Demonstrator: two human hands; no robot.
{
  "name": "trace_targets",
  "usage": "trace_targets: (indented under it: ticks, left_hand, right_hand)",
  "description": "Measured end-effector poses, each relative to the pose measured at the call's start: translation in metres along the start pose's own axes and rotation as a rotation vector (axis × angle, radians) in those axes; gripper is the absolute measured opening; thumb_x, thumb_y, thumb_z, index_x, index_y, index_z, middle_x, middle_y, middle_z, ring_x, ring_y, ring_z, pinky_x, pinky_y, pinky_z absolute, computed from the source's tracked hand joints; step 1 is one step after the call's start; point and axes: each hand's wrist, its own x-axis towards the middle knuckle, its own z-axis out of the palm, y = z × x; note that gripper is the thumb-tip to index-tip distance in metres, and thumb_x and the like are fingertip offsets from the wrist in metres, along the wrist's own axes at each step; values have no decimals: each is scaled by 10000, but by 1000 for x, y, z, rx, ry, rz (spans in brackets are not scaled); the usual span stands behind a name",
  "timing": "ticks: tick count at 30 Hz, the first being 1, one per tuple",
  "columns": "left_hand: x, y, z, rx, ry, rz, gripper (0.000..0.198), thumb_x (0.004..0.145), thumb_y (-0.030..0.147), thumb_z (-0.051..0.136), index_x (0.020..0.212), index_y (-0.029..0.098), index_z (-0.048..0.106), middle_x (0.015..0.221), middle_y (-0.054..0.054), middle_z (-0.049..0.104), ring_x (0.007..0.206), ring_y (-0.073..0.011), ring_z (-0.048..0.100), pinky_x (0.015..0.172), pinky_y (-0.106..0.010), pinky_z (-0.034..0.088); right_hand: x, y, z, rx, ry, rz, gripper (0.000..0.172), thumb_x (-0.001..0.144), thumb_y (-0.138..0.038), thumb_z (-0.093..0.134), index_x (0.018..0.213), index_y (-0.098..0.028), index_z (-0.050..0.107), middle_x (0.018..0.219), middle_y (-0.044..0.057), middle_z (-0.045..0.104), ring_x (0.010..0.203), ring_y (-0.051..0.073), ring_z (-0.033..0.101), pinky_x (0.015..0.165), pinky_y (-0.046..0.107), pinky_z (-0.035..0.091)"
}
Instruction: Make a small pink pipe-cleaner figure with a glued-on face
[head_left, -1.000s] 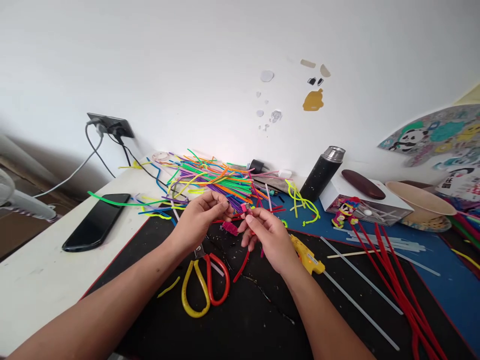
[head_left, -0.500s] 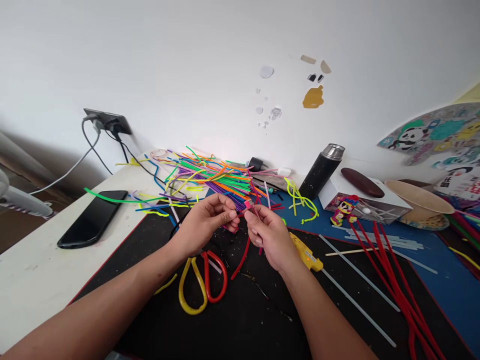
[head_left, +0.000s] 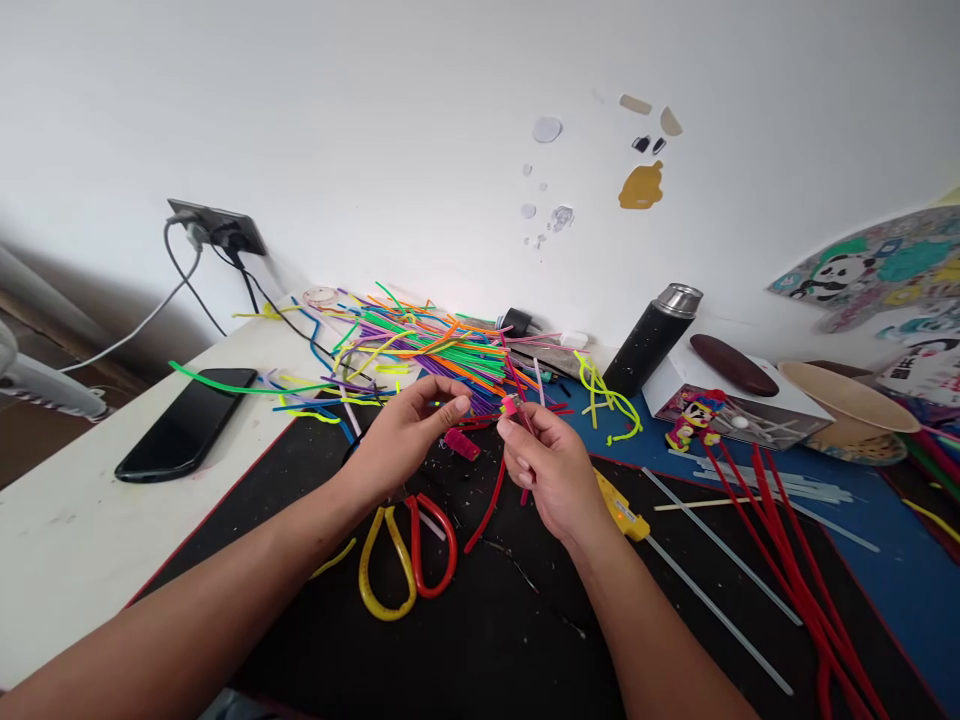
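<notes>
Over the black mat (head_left: 487, 640), my left hand (head_left: 409, 432) and my right hand (head_left: 547, 465) meet at their fingertips. The right hand pinches a thin dark red pipe cleaner (head_left: 523, 412) with a small pink tip (head_left: 510, 405); the stem runs down through the closed fingers. My left hand's thumb and forefinger are pinched together just left of that tip, and what they hold is too small to make out. A short magenta fuzzy piece (head_left: 460, 445) lies on the mat under the hands. A red pipe cleaner (head_left: 487, 510) curves below them.
A heap of coloured pipe cleaners (head_left: 420, 350) lies behind the hands. Yellow and red scissors (head_left: 405, 560) and a yellow glue gun (head_left: 619, 505) sit near my wrists. A phone (head_left: 187, 420) lies left, a black flask (head_left: 651, 340) and box (head_left: 735, 400) right. Red pipe cleaners (head_left: 787, 540) and clear glue sticks (head_left: 720, 600) cross the mat.
Both hands rose slightly and the view shifted a little. The left hand's fingers drew back from the pink tip, and the magenta piece shows on the mat again.
</notes>
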Motion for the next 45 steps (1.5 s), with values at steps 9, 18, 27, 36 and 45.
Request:
trace_targets:
  ticks: [9, 18, 27, 36, 45]
  left_hand:
    - [-6, 11, 5, 101, -176, 1, 362, 870, 528, 764, 879, 169, 711, 836, -20, 659, 802, -176, 578, 763, -304, 460]
    - [-6, 7, 3, 136, -195, -4, 307, 871, 475, 763, 842, 172, 724, 813, -32, 680, 772, -181, 603, 739, -296, 475]
    - [-4, 10, 4, 16, -153, -40, 298, 833, 454, 802, 785, 175, 710, 749, -2, 656, 710, -153, 569, 707, -274, 454]
    - [-1, 6, -1, -163, -43, -11, 249, 827, 416, 840, 807, 190, 738, 789, -5, 696, 733, -149, 603, 735, -261, 488]
    - [-6, 14, 0, -229, -105, 19, 256, 851, 410, 837, 829, 179, 730, 985, -92, 813, 997, -255, 746, 970, -374, 546]
  right_hand:
    - [0, 2, 2, 27, 4, 20, 306, 828, -418, 848, 861, -213, 623, 524, -116, 388, 414, 53, 301, 427, 231, 184]
    - [-3, 2, 5, -49, -7, 4, 268, 858, -413, 811, 866, -206, 640, 528, -110, 383, 426, 57, 296, 435, 231, 194]
    - [-3, 1, 2, 25, -47, 26, 364, 917, -556, 740, 907, -196, 688, 583, -66, 475, 430, 64, 361, 424, 231, 194]
    - [-5, -4, 3, 23, -12, 74, 452, 879, -638, 737, 940, -191, 696, 615, -28, 593, 414, 101, 504, 379, 218, 260]
    - [-6, 4, 6, -16, -125, 105, 388, 938, -589, 686, 971, -205, 641, 689, 5, 688, 471, 142, 643, 375, 201, 316]
